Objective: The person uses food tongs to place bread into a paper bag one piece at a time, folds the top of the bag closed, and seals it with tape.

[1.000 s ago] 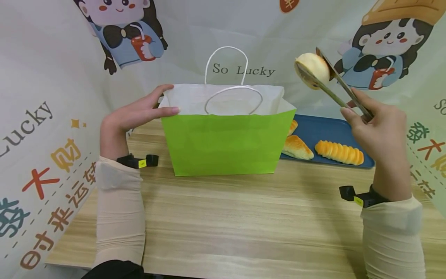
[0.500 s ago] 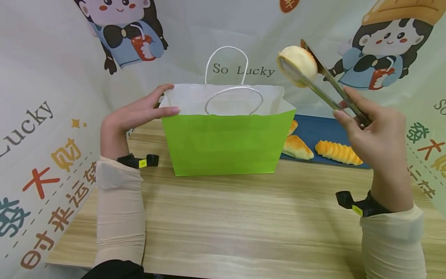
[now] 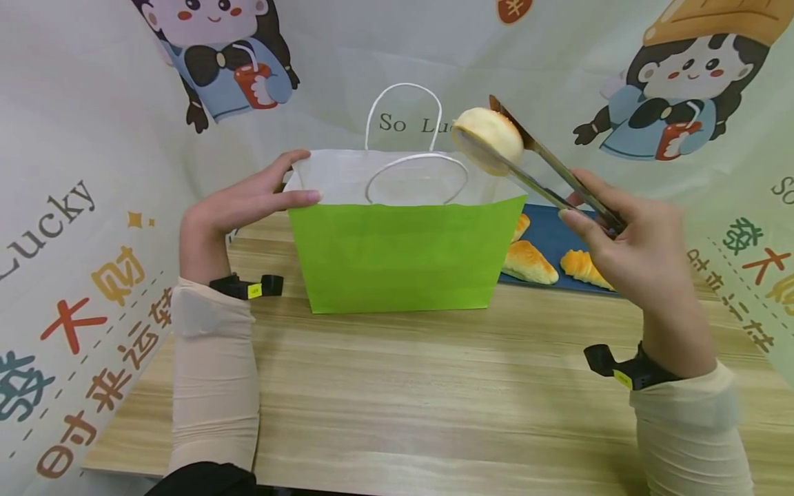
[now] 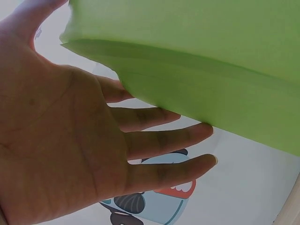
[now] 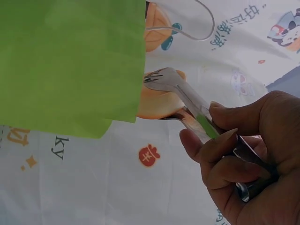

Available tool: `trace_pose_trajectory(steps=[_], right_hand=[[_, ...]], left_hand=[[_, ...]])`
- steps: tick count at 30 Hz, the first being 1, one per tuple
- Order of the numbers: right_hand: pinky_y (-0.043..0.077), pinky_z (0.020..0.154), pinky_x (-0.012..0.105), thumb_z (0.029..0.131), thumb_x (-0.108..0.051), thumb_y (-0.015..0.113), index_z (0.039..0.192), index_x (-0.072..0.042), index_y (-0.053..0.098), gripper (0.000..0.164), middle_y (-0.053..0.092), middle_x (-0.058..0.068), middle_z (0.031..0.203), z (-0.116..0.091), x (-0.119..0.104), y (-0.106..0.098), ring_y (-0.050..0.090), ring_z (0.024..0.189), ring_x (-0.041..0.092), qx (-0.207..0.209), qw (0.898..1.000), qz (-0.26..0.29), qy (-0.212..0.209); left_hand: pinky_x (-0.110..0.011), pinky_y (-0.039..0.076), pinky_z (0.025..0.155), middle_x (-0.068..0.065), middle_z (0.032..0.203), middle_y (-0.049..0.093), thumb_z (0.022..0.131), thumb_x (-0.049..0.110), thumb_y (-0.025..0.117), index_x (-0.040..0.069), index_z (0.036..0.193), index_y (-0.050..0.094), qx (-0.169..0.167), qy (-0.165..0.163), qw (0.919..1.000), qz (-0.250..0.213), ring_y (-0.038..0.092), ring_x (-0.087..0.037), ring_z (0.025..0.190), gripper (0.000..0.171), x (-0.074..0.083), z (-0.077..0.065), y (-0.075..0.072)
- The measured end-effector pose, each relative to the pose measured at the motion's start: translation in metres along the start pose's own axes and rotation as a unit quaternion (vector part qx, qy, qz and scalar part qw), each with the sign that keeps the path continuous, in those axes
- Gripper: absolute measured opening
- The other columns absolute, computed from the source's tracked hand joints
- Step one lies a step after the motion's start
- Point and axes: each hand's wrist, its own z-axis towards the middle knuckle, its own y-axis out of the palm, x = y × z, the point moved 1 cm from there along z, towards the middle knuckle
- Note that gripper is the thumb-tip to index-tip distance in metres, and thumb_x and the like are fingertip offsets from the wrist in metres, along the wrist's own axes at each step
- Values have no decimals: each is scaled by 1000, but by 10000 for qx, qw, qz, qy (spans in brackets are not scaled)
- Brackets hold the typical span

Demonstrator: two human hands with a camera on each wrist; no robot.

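A green paper bag (image 3: 403,255) with a white inside and white handles stands upright on the table, its mouth spread. My left hand (image 3: 248,196) is at the bag's left end, thumb and forefinger along the rim; the left wrist view shows straight fingers (image 4: 168,140) against the green side. My right hand (image 3: 645,241) grips metal tongs (image 3: 546,165), which pinch a round pale bun (image 3: 490,138). In the head view, the bun overlaps the mouth's right back corner. From the right wrist, the bag partly hides the bun (image 5: 157,103).
Behind the bag's right side, a blue tray (image 3: 546,220) holds a triangular pastry (image 3: 527,263) and a ridged bread roll (image 3: 583,267), partly behind my right hand. Another pastry shows at the bag's edge. A printed cloth (image 3: 347,41) hangs behind the wooden table (image 3: 403,393).
My right hand has carried the tongs and bun leftward, from above the tray to the bag's right corner, lowering at the end. The left hand and bag have stayed put.
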Motion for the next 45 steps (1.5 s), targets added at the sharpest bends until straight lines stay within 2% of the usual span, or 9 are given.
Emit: trace_pose_trajectory(steps=[7,15,23,28,33,35,40,45], right_hand=[[27,44,22,95,-7,81,143,-18,69,51,73,5,94,0,-2,3,39,52,8,-204,9998,-54,51],[26,42,25,98,-11,77,147,-15,65,51,75,10,94,1,0,12,37,48,12,-676,9976,-87,134],[26,40,27,101,-15,75,148,-15,64,49,73,7,95,3,3,21,35,46,13,-892,9955,-78,301],[27,40,26,101,-17,75,148,-14,65,48,73,8,97,3,4,22,38,48,14,-858,9954,-148,394],[27,39,26,99,-16,77,146,-14,66,49,70,8,87,4,7,19,37,46,14,-726,9962,-279,404],[28,40,25,99,-16,77,147,-12,65,49,68,8,89,5,8,17,37,46,14,-731,9959,-244,475],[32,44,22,102,-20,72,151,-11,60,51,69,13,105,6,14,9,43,51,13,-753,9931,-134,890],[36,44,24,105,-32,67,154,-14,57,53,68,21,100,7,22,-2,48,53,16,-695,9877,-565,1282]], left_hand=[[-61,17,126,-12,173,16,104,50,57,18,171,4,-10,-2,10000,21,18,-30,157,91,2,1,0],[-61,17,126,-12,173,15,105,51,57,17,171,5,-9,-36,10000,71,18,-31,157,91,1,0,0],[-61,19,126,-12,173,17,104,51,57,17,171,6,3,-1,10000,66,20,-31,156,91,1,0,0],[-60,19,126,-12,173,17,104,51,57,17,171,6,-3,-2,10000,85,19,-30,157,91,2,-1,0],[-59,18,126,-11,174,15,104,51,57,16,171,5,-3,0,10000,76,18,-30,157,92,2,-1,0],[-59,19,126,-12,173,16,104,51,58,16,171,5,-7,-10,10000,68,20,-30,157,92,2,-1,0],[-60,20,126,-12,173,17,104,50,58,17,171,5,1,-35,10000,72,21,-31,156,91,0,-1,0],[-60,19,126,-12,173,17,104,50,58,17,171,5,9,-49,10000,49,20,-31,156,91,1,0,0]])
